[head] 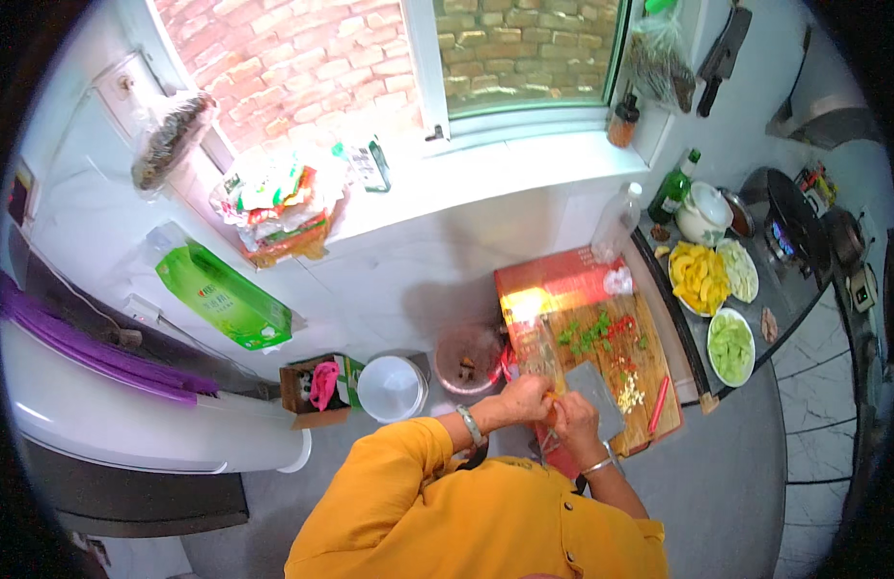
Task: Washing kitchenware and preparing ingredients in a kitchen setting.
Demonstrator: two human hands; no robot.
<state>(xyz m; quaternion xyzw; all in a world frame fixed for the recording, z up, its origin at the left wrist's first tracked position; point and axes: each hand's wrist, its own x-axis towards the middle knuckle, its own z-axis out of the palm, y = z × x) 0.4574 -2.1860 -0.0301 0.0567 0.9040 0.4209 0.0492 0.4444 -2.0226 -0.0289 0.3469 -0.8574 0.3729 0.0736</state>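
My left hand (pixel 525 398) and my right hand (pixel 577 423) meet at the left edge of a wooden cutting board (pixel 599 376). Between their fingers is a small orange item, mostly hidden, that I cannot name for sure. A cleaver (pixel 594 394) lies flat on the board beside my right hand. On the board are chopped green herbs (pixel 588 335), chopped red chili (pixel 622 329), a small pile of chopped garlic (pixel 630 393) and a red stick-like object (pixel 659 405). The board rests on a red box (pixel 570 268).
A pot (pixel 467 362) and a white bucket (pixel 390 389) stand left of the board. To the right, the counter bears plates of yellow slices (pixel 698 278) and green slices (pixel 731 347), a green bottle (pixel 675 189) and a wok (pixel 790 210) by a lit burner. A plastic bottle (pixel 617 224) stands behind the board.
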